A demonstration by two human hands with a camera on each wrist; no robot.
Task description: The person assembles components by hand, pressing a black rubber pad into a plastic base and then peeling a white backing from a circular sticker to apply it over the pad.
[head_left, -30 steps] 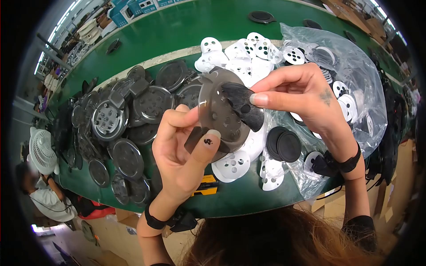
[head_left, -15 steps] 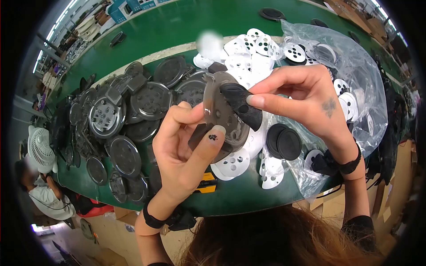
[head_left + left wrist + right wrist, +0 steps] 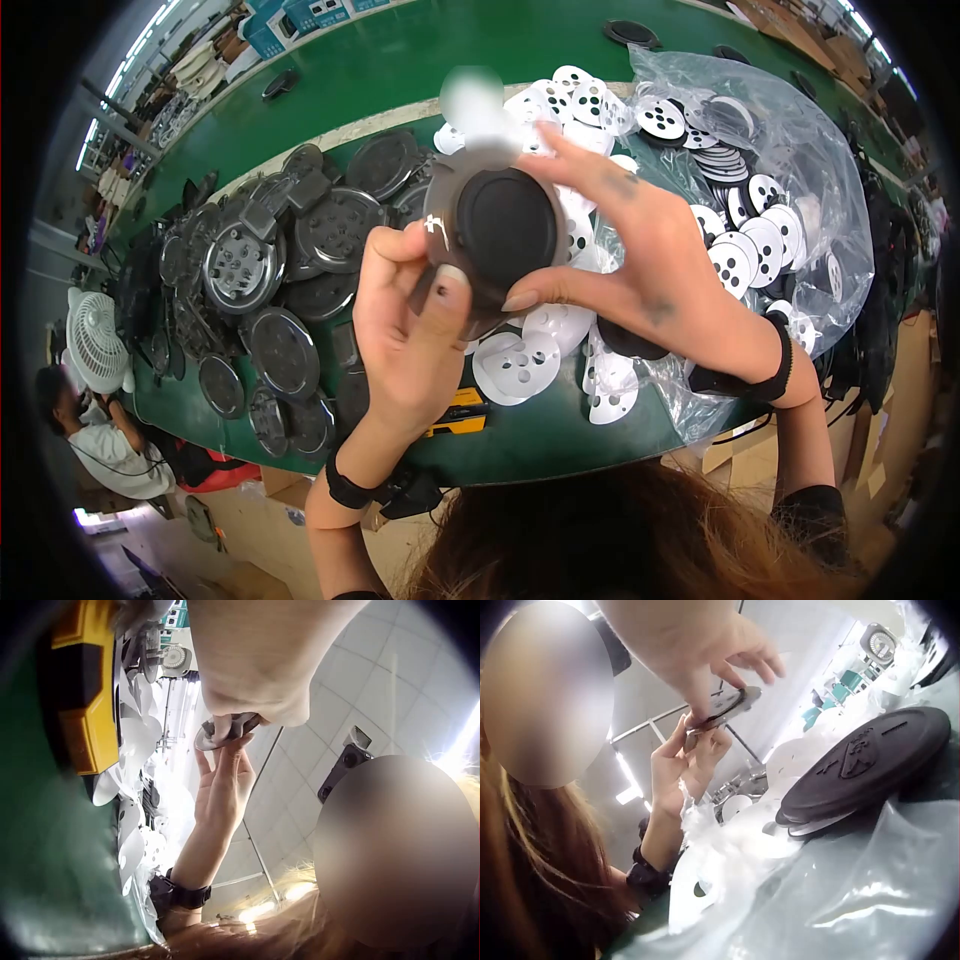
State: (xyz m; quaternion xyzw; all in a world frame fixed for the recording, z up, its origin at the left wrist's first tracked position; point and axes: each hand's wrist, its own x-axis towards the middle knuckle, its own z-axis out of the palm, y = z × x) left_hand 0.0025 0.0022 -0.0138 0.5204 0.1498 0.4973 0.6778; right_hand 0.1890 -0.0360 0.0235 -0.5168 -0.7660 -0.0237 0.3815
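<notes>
Centre frame: black disc (image 3: 508, 225), tilted a half-second ago, now lies flat on smoky cover (image 3: 446, 202), apparently seating; left hand (image 3: 405, 345) pinches cover, right hand (image 3: 655, 255) spreads across both.

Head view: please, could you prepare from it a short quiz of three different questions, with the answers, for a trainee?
1. Multiple choice. What colour is the disc lying against the smoky round part?
a) white
b) black
c) yellow

2. True or false? The left hand is out of contact with the smoky round part.

3. Fill in the side. The clear plastic bag lies toward the ____ side of the picture.

Key:
1. b
2. False: the left hand holds the smoky round part.
3. right
</notes>
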